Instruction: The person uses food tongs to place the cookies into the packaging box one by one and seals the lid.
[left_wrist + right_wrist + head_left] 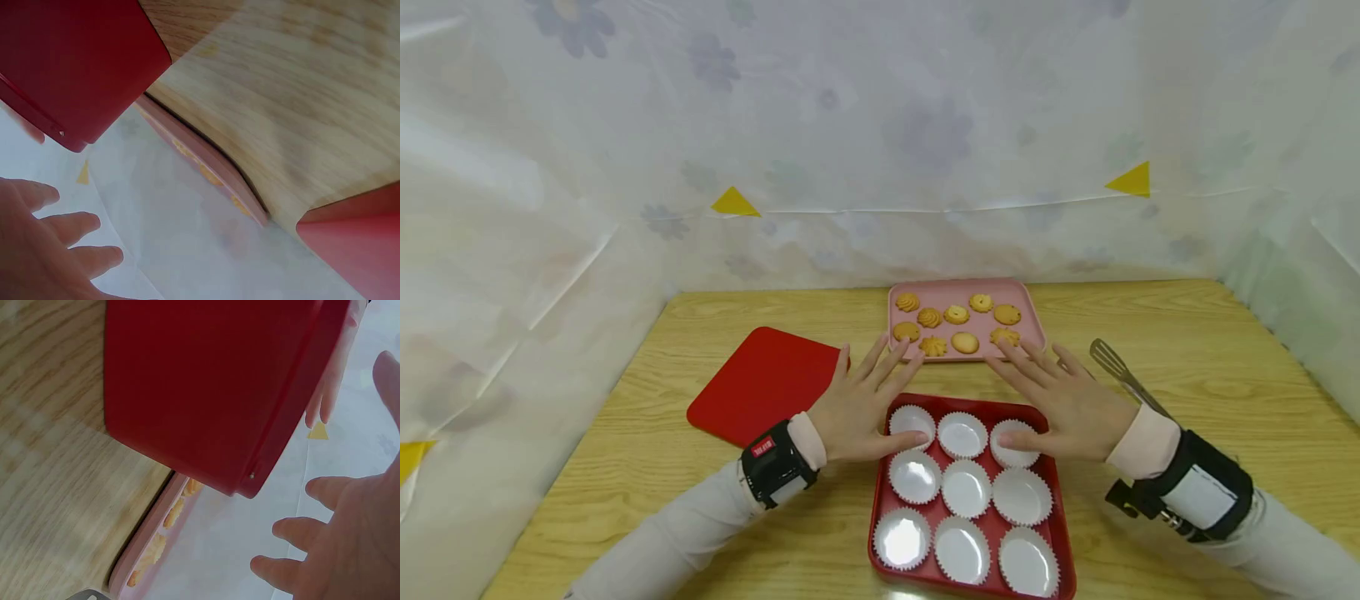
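A deep red tray [928, 521] holds several white fluted paper cups [966, 489] in rows. My left hand [857, 408] hovers at its far left corner, fingers spread and pointing away from me, thumb over a cup. Over the far right corner my right hand [1067, 408] is spread the same way, its thumb across another cup. Neither hand holds anything. Past the fingertips lies a pink tray [951, 290] with several cookies [965, 342] on it. Both wrist views show the red tray's outer wall [75, 62] beside straight fingers [300, 534].
A flat red mat [760, 383] lies on the wooden table [625, 467], left of the trays. To the right, a whisk [1112, 362] lies partly behind my right wrist. Floral sheeting [880, 125] with yellow triangles [1131, 180] hangs around the table's back and sides.
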`<state>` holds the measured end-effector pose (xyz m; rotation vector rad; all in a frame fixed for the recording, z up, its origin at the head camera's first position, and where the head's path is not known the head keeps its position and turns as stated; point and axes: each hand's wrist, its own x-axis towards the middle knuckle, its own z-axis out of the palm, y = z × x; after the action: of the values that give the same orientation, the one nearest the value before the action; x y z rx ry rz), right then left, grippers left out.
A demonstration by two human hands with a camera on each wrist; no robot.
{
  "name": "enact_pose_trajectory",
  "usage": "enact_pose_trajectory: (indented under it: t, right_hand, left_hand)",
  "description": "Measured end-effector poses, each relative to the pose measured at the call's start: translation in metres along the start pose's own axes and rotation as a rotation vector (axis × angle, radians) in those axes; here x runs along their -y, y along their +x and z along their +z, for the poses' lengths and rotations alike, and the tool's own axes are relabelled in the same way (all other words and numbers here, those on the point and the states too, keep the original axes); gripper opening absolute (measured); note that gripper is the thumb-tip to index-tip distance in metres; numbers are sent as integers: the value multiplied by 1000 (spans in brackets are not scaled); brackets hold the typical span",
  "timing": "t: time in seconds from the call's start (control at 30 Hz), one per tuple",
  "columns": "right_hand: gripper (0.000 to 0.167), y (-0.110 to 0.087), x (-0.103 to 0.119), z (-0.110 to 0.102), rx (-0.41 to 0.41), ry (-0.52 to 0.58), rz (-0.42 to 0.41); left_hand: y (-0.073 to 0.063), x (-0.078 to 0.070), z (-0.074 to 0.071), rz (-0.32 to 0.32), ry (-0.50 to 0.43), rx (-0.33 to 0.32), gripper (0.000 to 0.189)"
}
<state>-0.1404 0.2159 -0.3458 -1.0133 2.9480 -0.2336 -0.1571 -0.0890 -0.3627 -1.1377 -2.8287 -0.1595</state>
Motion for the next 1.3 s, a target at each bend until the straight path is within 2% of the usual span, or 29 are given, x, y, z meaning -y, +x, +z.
enact_pose_trajectory:
  t: [0.3,0.37,0.4,0.47,0.57,0.63,0.73,0.83,0.93,1.1,1.3]
  right_hand:
    - [93,-4,-1,1,11,-1,17]
    - [92,-6,0,1,-2,-10,11]
    - [92,-7,0,0,-10,-14,7]
    - [90,-10,-1,0,-31,-1,1]
    - [86,-17,-4,-2,-73,27,11]
    - [84,-24,-8,-3,-107,53,34]
    - [81,-32,-17,-5,-176,85,79]
    - [80,-39,-28,-6,-234,113,121]
    - [82,-46,-41,-6,-252,114,180]
    - [88,-59,-59,-4,-242,78,302]
    - [100,-73,-81,1,-111,52,443]
  left_hand:
    - [-1,0,3,-10,-46,37,92]
    - [-2,0,4,-39,-110,24,89]
    - [-4,-1,4,-64,-180,13,87]
    - [-8,-4,5,-134,-382,-19,83]
    - [-19,-14,7,-258,-795,-67,79]
    - [-26,-22,11,-336,-1027,-84,76]
    - [-35,-34,19,-458,-1256,-71,74]
    - [-43,-44,25,-562,-1397,-54,73]
    - [-48,-50,29,-620,-1485,-58,75]
    - [-50,-50,30,-654,-1552,-35,74]
    - [-50,-49,30,-685,-1595,4,74]
